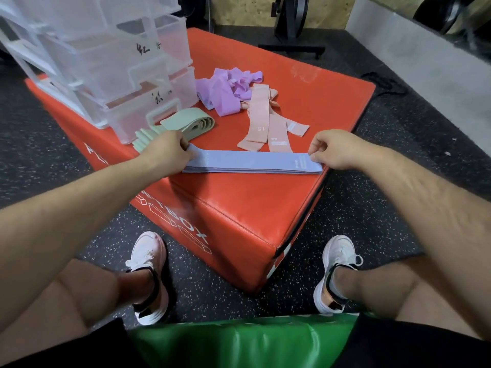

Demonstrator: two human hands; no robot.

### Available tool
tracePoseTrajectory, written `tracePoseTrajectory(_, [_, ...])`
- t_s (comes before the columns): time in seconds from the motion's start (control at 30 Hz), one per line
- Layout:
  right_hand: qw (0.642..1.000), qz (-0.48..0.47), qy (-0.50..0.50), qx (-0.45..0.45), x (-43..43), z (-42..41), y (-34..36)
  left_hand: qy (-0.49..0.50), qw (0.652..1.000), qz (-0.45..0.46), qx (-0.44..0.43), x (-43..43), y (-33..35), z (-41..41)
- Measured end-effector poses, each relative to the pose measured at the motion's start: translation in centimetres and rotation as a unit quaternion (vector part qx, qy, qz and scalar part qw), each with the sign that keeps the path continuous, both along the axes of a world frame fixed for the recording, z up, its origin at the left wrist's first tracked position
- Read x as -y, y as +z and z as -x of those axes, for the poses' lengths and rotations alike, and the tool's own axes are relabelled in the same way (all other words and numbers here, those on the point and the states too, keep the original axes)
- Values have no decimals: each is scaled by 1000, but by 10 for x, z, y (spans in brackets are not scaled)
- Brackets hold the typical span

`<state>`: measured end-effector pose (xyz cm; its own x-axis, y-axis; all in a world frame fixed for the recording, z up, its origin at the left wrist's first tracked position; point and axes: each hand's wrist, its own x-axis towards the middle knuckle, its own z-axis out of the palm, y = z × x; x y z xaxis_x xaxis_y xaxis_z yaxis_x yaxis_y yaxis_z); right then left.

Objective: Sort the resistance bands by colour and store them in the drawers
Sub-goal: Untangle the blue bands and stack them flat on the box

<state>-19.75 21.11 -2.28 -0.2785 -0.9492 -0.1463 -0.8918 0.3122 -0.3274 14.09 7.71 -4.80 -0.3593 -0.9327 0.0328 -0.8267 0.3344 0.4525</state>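
Observation:
A flat stack of pale blue bands lies along the near edge of the red box. My left hand pinches its left end and my right hand pinches its right end. Behind it lie pink bands, a loose heap of purple bands and folded green bands. The clear plastic drawer unit stands at the box's back left, its drawers pulled partly out.
Black speckled rubber floor surrounds the box. A black equipment stand is at the back. A grey ledge runs along the right. My shoes are beside the box, and a green pad is under me.

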Motion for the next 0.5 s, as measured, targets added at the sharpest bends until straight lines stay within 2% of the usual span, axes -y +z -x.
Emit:
tracePoseTrajectory(0.17, [1000, 16, 4, -20, 0, 0, -4, -39, 998, 47, -30, -5, -10, 1])
tracePoseTrajectory(0.3, [998, 31, 28, -47, -2, -1, 2, -102, 979, 175, 36, -8, -11, 3])
tracePoseTrajectory(0.5, [986, -5, 141, -94, -6, -8, 2, -180, 961, 200, 70, -17, -9, 8])
